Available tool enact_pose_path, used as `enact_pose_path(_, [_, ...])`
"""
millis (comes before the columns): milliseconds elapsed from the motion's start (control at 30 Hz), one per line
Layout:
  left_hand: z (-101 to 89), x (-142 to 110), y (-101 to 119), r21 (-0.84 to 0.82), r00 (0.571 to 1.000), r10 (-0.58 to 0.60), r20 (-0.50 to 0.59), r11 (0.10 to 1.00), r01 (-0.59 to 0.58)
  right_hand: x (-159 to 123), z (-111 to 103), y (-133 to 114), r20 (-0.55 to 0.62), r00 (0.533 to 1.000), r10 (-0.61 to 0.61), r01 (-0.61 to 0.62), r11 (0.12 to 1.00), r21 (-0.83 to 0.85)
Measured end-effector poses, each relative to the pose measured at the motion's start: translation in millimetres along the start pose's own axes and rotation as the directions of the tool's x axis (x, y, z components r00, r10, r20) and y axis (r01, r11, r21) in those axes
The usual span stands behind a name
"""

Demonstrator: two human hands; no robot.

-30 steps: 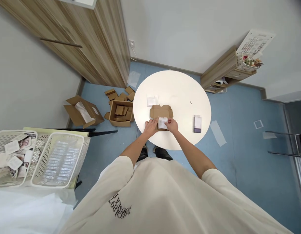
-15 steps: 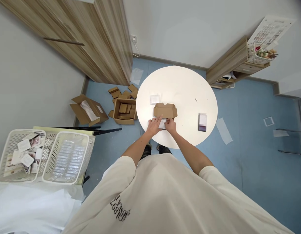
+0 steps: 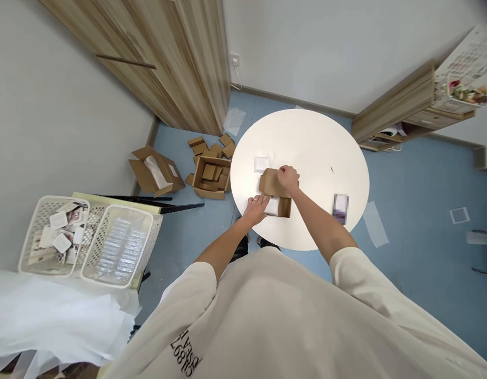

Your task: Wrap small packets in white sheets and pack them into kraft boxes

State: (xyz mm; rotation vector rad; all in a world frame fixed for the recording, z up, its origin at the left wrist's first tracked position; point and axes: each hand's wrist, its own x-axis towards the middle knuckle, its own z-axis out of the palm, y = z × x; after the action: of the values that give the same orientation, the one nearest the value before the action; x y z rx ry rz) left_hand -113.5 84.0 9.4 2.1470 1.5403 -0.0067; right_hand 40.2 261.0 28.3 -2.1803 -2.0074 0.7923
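A small brown cardboard box (image 3: 285, 208) stands on the round white table with its lid (image 3: 270, 182) raised at the far side. Inside its left half lies a white packet (image 3: 272, 206); the right half shows bare cardboard. My left hand (image 3: 254, 210) rests at the box's left side, fingers outstretched and touching the edge by the packet. Over the lid, my right hand (image 3: 288, 178) has its fingers closed at the far edge, seemingly pinching the cardboard. Beyond the box sits a flat white square packet (image 3: 261, 163).
A pixelated item (image 3: 340, 209) lies on the table's (image 3: 306, 137) right side. Left on the floor are a carton (image 3: 209, 193) of small folded boxes and a taller open carton (image 3: 148, 181). Two white baskets (image 3: 87, 268) hold cards and clear packs. Shelves (image 3: 401, 105) stand at the right.
My right hand has moved from the packet inside the box up to the lid. My left hand stays at the box's left side. The view has shifted, moving the scene rightward.
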Motion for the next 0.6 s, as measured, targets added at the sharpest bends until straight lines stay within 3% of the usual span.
enact_pose_path(100, [3.5,-1,-4,0.009,0.999,-0.016,0.036,1.0,0.016,28,12,-16,0.0,1.0,0.015,-0.015,0.998,-0.06])
enact_pose_path(233, [7.8,-2,-9,0.01,0.998,-0.025,0.06,1.0,0.024,50,32,-33,0.093,0.991,0.099,-0.089,0.99,-0.112])
enact_pose_path(467, [10.4,-1,-8,0.003,0.997,-0.046,0.068,0.999,0.045,61,50,-50,0.163,0.961,0.224,-0.226,0.974,-0.005])
enact_pose_path(600, [11.7,-1,-7,0.01,0.997,-0.055,0.052,0.998,0.054,59,51,-52,0.159,0.97,0.185,-0.192,0.981,0.031])
